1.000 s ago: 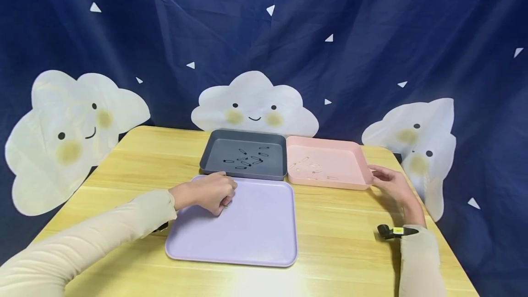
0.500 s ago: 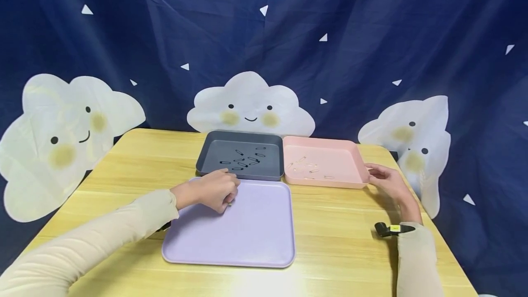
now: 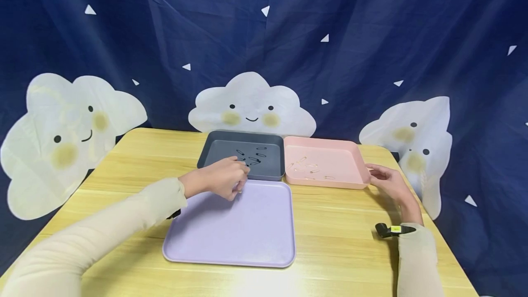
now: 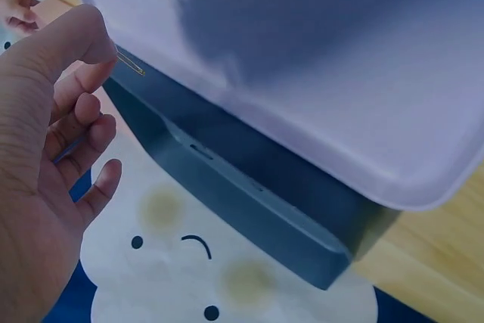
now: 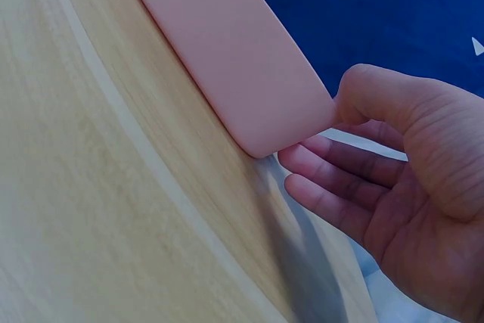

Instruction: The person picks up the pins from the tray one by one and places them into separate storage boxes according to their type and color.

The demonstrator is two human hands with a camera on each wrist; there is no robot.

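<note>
My left hand [image 3: 224, 178] hangs over the far part of the lilac tray [image 3: 239, 237], near the front wall of the dark grey tray [image 3: 218, 150]. Between its thumb and index finger it pinches a gold safety pin [image 4: 131, 63], whose end sticks out past the fingertips; the other fingers are loosely bent. At the right end of the pink tray [image 3: 344, 164], my right hand [image 3: 389, 181] grips the corner, thumb at the rim and fingertips against the outer wall. Several black safety pins [image 3: 261, 154] lie in the grey tray, some hidden by my left hand. Several gold safety pins [image 3: 329, 177] lie in the pink one.
The grey and pink trays stand side by side along the back of the wooden table [image 3: 338, 242], with the lilac tray in front of the grey one. Behind the table hangs a dark blue curtain [image 3: 231, 26] with white clouds.
My left hand has lifted off the lilac tray and moved away from me and rightward, toward the grey tray, with the gold safety pin. My right hand has stayed at the pink tray's corner.
</note>
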